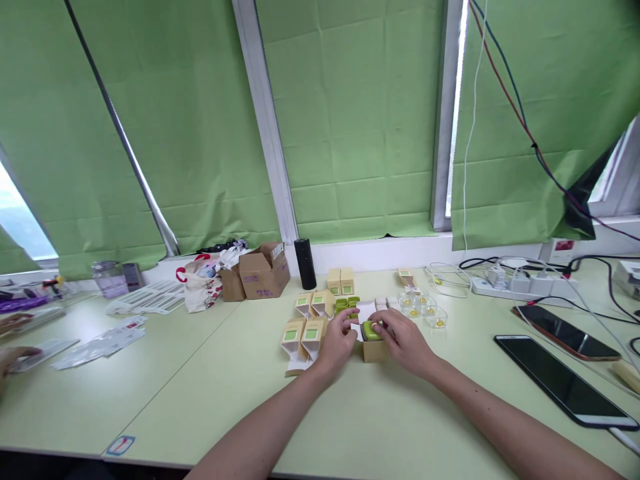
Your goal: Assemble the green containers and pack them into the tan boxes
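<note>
A small open cardboard box (375, 352) stands on the table in front of me, with a green item (371, 331) at its top opening. My right hand (403, 340) has its thumb and fingers closed on the green item from the right. On the left side of the box, my left hand (341, 339) is closed at the white flap (365, 310). Several small boxes with green labels (313, 335) stand to the left of my left hand. Behind my hands lie more green pieces (347, 305) and several clear containers with yellow contents (429, 309).
Two phones (563, 380) and cables lie at the right, near a white power strip (530, 288). A black cylinder (305, 264), a cardboard carton (265, 272) and a cloth bag (201, 287) stand at the back. Another person's hand (17, 357) is at the far left.
</note>
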### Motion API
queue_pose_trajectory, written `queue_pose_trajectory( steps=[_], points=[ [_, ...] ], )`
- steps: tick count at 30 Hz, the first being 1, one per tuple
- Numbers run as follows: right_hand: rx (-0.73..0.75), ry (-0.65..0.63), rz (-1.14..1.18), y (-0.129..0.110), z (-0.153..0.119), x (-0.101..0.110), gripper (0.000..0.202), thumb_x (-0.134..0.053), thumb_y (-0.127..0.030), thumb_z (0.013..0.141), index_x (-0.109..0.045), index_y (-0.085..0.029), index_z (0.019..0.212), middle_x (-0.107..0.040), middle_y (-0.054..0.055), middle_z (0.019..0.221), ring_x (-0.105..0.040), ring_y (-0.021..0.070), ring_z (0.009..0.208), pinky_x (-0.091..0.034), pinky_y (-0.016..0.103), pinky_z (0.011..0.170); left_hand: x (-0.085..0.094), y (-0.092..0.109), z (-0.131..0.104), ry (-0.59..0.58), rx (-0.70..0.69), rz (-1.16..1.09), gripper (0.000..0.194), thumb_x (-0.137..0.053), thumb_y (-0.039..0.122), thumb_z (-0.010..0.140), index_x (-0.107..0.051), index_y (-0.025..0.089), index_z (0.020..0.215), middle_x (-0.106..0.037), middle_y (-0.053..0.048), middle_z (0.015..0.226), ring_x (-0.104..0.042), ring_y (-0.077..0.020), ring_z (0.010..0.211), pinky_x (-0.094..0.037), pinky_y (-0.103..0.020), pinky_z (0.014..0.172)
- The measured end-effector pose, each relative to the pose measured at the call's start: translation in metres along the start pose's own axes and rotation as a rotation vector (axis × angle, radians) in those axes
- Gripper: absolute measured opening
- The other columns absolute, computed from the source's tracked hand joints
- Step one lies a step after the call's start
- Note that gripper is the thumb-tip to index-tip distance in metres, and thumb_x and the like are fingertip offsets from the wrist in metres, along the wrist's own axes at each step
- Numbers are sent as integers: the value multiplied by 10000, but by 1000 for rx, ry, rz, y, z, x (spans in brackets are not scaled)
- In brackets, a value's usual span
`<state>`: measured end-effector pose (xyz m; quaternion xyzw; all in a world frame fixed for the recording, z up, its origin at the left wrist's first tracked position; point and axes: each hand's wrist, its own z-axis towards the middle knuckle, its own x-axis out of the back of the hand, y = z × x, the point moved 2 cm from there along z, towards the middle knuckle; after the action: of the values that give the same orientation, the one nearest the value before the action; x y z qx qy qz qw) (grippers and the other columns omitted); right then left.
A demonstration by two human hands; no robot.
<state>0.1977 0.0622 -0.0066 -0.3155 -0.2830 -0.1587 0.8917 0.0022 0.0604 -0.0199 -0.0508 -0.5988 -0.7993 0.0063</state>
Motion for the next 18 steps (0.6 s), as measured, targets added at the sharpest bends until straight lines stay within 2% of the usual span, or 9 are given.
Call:
queue_pose_trajectory(
  steps=[4, 11, 18],
  points=[
    [-43, 17, 81, 3, 2, -5, 166, -506, -262, 1034, -627, -253, 921, -697, 77, 1167, -666, 261, 1041, -515, 400, 860, 0, 1, 0, 6, -1, 8, 567, -603, 84, 733, -657, 137, 1295, -748, -101, 1031, -699, -235, 1000, -491, -287, 814],
    [-158, -21, 186, 10, 6, -12, 195, -567, -239, 961, -690, -224, 810, -630, 98, 1114, -654, 254, 950, -521, 394, 801, -2, -1, 1, -11, 6, -24, 569, -603, 93, 741, -636, 132, 1307, -762, -113, 1047, -708, -219, 899, -498, -290, 777],
    [-143, -44, 173, 10, 7, -13, 273, -530, -181, 943, -705, -214, 737, -614, 96, 1053, -635, 256, 951, -512, 426, 865, -2, -1, 0, -26, 9, -59, 559, -629, 134, 729, -633, 145, 1288, -766, -115, 1050, -693, -209, 840, -509, -301, 771]
  ],
)
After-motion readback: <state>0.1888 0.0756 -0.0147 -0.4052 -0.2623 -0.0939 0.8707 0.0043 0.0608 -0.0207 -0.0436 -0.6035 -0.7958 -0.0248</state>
